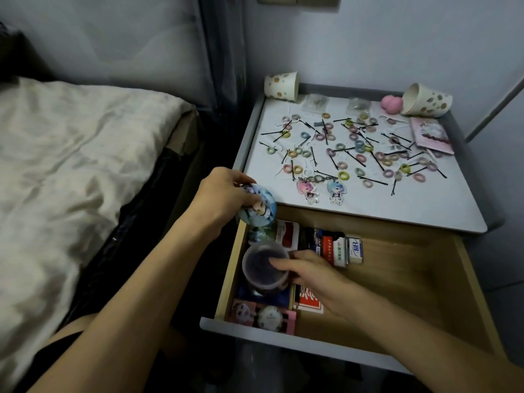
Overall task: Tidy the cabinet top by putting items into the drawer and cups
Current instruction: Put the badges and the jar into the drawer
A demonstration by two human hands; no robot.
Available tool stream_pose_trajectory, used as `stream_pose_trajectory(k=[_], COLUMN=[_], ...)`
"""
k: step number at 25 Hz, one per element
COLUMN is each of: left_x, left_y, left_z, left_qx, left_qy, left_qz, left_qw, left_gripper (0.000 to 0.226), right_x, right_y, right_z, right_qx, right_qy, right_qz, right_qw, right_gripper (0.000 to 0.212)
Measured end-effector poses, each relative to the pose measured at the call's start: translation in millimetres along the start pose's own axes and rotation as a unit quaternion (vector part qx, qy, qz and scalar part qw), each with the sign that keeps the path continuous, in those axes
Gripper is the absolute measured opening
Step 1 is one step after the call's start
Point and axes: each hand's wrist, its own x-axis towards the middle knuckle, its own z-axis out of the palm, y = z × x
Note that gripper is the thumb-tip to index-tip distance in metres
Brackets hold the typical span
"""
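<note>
While your left hand [224, 194] pinches the round blue cartoon-print badge [262, 207] by its rim, fingers [242, 180] curled around it, the badge hangs tilted over the back-left corner of the open wooden drawer [411, 282], off the white worktop [397, 201]'s front-left edge. Your right hand [310, 275] curls its fingers over the round translucent plastic tub [259, 269] inside the drawer, just below the badge and nearer you. Lowering looks like the move: straight down, behind the tub, left hand closest.

head view | looks forward-down | close over drawer [397, 279], cabinet top [397, 205]
</note>
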Motion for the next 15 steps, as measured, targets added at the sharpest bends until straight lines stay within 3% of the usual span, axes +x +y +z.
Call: stream_pose_trajectory(k=[3, 6, 10, 15], left_x=[-2.5, -2.0, -3.4, -2.6], left_y=[3.3, 2.1, 3.0, 7.8], left_z=[-4.3, -2.5, -0.5, 3.9], left_qx=[0.152, 0.188, 0.171, 0.131], left_qy=[0.076, 0.056, 0.034, 0.005], left_qz=[0.066, 0.063, 0.066, 0.051], left_qw=[0.983, 0.978, 0.982, 0.990], left_gripper=[0.026, 0.024, 0.019, 0.019], right_x=[1.2, 2.4, -3.6, -26.0], right_y=[6.0, 7.5, 0.5, -11.4], right_z=[7.5, 11.5, 16.4, 2.7], right_qx=[-0.028, -0.032, -0.060, -0.103], right_qy=[0.002, 0.005, 0.010, 0.093], right_qz=[-0.011, -0.021, -0.032, -0.143], right_qw=[1.000, 0.999, 0.998, 0.980], right_gripper=[0.033, 0.035, 0.032, 0.055])
